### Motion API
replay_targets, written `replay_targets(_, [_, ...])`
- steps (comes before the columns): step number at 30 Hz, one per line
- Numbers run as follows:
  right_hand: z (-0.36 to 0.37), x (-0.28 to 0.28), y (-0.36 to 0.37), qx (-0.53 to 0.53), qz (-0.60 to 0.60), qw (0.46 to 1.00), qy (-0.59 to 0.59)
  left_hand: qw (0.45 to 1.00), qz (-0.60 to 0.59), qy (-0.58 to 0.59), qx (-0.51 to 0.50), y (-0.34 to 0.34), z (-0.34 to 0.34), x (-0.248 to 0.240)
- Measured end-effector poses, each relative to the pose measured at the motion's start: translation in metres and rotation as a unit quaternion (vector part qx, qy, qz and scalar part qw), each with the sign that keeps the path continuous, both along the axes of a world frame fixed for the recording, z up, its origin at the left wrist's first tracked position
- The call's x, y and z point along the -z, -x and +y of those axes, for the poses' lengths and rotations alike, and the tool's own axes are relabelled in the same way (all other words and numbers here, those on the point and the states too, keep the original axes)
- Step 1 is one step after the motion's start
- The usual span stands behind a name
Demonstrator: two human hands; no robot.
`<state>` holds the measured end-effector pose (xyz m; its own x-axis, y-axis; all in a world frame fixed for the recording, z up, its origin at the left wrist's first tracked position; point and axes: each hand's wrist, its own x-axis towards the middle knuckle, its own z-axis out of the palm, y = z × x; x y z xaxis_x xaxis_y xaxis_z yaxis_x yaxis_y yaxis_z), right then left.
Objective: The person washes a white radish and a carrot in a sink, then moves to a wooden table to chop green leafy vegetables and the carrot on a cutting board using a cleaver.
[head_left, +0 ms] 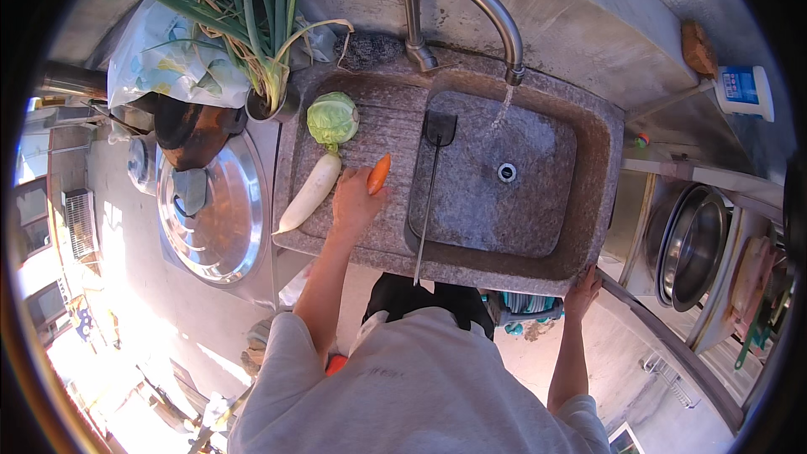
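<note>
While water runs from the curved grey metal tap (471, 0) into the rough stone sink basin (538, 219), the left hand (353, 202) is closed around the lower end of a short orange carrot (379, 173), which it holds over the ribbed stone draining board (382, 130) left of the basin. Just beside the carrot lies a long white radish (309, 193), its tip touching a round pale green cabbage (333, 118). A long-handled dark metal spatula (430, 185) lies along the ridge between draining board and basin. The right hand (582, 290) grips the sink's front right corner, fingers curled over the edge. On the counter to the left rests a large round steel tray (235, 227), with a bunch of green spring onions (244, 8) standing behind it.
</note>
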<state>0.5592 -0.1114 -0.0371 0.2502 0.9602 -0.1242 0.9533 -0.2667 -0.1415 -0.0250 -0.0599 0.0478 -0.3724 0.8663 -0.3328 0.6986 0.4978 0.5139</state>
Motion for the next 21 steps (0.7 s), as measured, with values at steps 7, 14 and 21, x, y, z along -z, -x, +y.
replay_targets(7, [0.012,-0.004,-0.003,0.002,-0.046,0.999,0.004,0.988,0.115,0.098,-0.007,0.072,-0.049,0.021])
replay_targets(14, [0.016,-0.027,0.029,-0.038,-0.117,0.99,-0.07,0.973,0.063,0.216,0.04,0.096,-0.05,0.036])
replay_targets(21, [0.062,-0.022,0.157,-0.161,0.116,0.977,-0.075,0.976,0.048,0.207,0.045,0.096,-0.047,0.021])
